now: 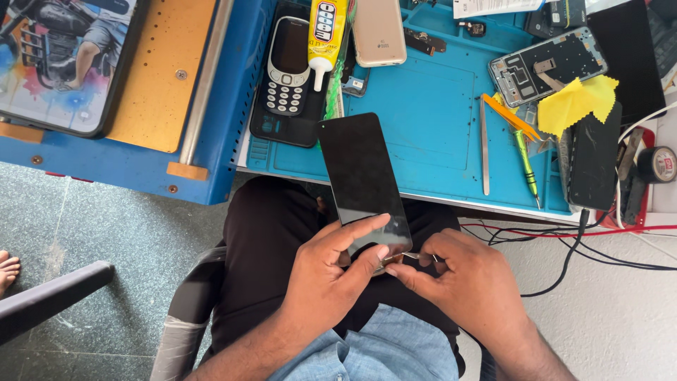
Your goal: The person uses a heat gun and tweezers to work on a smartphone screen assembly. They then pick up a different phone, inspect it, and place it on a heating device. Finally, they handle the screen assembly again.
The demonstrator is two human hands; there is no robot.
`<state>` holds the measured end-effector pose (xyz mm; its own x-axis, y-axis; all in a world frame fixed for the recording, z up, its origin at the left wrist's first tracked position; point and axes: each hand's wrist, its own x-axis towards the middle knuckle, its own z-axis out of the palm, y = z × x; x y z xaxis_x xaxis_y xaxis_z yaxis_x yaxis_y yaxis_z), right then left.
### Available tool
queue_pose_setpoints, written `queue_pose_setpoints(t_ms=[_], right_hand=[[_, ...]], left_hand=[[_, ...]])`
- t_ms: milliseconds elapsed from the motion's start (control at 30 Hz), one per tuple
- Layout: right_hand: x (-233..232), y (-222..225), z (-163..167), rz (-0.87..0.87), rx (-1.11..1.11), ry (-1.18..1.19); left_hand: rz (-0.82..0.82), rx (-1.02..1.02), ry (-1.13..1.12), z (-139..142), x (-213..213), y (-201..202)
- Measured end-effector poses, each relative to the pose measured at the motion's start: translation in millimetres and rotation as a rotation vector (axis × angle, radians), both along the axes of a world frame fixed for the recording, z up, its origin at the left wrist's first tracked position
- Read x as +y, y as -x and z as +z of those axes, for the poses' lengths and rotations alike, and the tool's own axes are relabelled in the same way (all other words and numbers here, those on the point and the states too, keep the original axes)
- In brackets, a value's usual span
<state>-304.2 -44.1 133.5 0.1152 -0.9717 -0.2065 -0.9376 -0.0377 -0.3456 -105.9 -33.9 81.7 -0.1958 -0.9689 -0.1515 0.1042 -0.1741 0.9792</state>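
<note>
Left hand [331, 271] clamped on phone [363, 187] near end; right hand [462, 275] pinches thin metal tool [412, 257] at edge. Slip risks scratched screen, pricked thumb.

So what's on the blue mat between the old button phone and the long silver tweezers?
In the head view, the top of the black phone held in the hands sticks up there; otherwise the blue mat between button phone and tweezers is bare.

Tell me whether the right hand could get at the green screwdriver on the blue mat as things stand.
Probably yes. The green screwdriver lies uncovered on the blue mat, with open space before it, but the right hand is pinching a small metal tool against the black phone.
</note>
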Motion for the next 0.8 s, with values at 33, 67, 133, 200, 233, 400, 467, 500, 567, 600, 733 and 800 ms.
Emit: queue_pose_setpoints(t_ms=[33, 67, 133, 200, 233, 400, 467, 500, 567, 600, 733, 800], right_hand=[[0.1, -0.5, 1.2, -0.009, 0.005, -0.007], [0.1, 0.3, 3.1, -0.007, -0.02, -0.019], [0.2, 4.9, 9.5, -0.002, -0.07, -0.044], [2.3, 16.4, 22.4, 0.107, -0.195, 0.051], [3.8, 20.0, 26.6, 0.162, -0.257, 0.101], [13.0, 16.7, 24.5, 0.171, -0.238, 0.283], [12.3, 12.6, 22.0, 0.24, -0.237, 0.355], [11.4, 10.3, 21.1, 0.288, -0.237, 0.397], [9.8, 6.2, 21.7, 0.348, -0.224, 0.415], [9.0, 4.7, 23.1, 0.359, -0.211, 0.394], [6.2, -2.0, 27.6, 0.457, -0.15, 0.437], [4.3, -4.1, 29.3, 0.465, -0.135, 0.454]], left_hand=[[-0.005, 0.0, -0.001, 0.0, -0.1, -0.2], [0.0, 0.012, 0.048, -0.1, -0.3, -0.4], [0.011, 0.033, 0.148, 0.0, -0.8, -1.3], [0.014, 0.016, 0.176, 0.4, -1.1, -2.9], [0.016, 0.007, 0.191, 0.6, -1.5, -3.7], [-0.007, -0.049, 0.149, 2.9, -0.2, -5.6], [-0.013, -0.06, 0.162, 3.6, 0.7, -5.7], [0.0, -0.032, 0.217, 3.9, 1.5, -5.1], [-0.01, -0.032, 0.18, 4.1, 3.0, -4.2], [-0.033, -0.059, 0.089, 4.1, 3.6, -3.7], [0.02, 0.016, 0.263, 3.8, 5.3, -2.7], [-0.007, 0.011, 0.162, 3.6, 5.1, -2.4]])
